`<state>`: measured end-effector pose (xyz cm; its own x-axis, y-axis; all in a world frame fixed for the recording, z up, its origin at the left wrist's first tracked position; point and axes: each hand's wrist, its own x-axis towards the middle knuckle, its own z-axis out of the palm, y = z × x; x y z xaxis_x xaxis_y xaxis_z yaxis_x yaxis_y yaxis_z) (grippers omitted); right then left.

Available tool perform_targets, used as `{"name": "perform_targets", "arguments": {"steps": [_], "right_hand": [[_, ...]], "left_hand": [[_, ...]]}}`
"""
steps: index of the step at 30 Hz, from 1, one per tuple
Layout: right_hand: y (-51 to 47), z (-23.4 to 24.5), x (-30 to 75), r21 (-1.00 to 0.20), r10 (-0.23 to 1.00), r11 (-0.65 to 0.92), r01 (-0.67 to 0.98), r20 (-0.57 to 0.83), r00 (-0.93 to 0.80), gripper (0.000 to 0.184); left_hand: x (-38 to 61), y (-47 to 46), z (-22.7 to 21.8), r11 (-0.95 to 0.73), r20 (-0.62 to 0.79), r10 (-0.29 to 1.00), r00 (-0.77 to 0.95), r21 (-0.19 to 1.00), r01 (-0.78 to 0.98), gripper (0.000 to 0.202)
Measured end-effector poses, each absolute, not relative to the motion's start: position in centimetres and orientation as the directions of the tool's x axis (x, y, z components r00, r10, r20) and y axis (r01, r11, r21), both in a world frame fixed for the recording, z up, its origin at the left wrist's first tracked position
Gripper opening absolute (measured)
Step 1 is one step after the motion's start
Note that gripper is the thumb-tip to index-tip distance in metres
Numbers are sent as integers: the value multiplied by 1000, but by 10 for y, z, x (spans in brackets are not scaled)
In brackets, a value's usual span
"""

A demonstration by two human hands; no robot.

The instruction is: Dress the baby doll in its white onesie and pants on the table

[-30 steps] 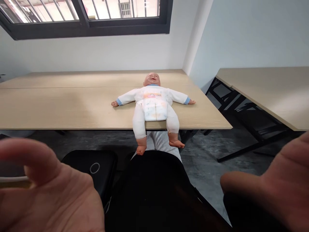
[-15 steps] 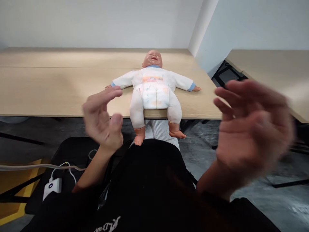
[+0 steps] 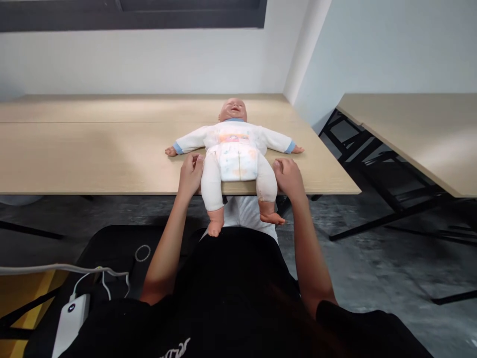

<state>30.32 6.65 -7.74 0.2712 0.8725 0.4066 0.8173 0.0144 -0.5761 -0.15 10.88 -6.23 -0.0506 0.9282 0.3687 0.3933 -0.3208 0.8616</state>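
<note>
A baby doll [image 3: 234, 149] is laid on its back at the centre of the frame, on a pale wooden table [image 3: 93, 169], with its padded legs [image 3: 238, 184] hanging over the near edge [image 3: 112, 193]. The body is judged light and soft, the vinyl head [image 3: 233, 110] firmer; hold would best be taken under the head and torso. The left hand [image 3: 191, 175] and right hand [image 3: 287, 178] are held open, palms down, just beside the legs, grasping nothing. Whether the fingers [image 3: 197, 161] touch the legs cannot be told. The doll's underside is hidden.
</note>
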Motion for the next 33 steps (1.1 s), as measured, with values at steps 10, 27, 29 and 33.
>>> {"name": "perform_targets", "arguments": {"steps": [10, 27, 29, 33], "right_hand": [[73, -72, 305, -437, 921, -15, 899, 344, 183, 35], [72, -69, 304, -392, 919, -37, 919, 349, 185, 31], [71, -68, 304, -391, 921, -39, 919, 342, 185, 33], [71, -68, 304, -393, 923, -42, 918, 337, 187, 35]], "left_hand": [[-1, 100, -53, -232, 267, 963, -24, 874, 428, 30], [-2, 102, -54, -233, 250, 968, 25, 852, 469, 42], [-3, 102, -55, -237, 252, 967, 33, 846, 477, 43], [-3, 103, -56, -250, 267, 963, 35, 840, 482, 46]]}}
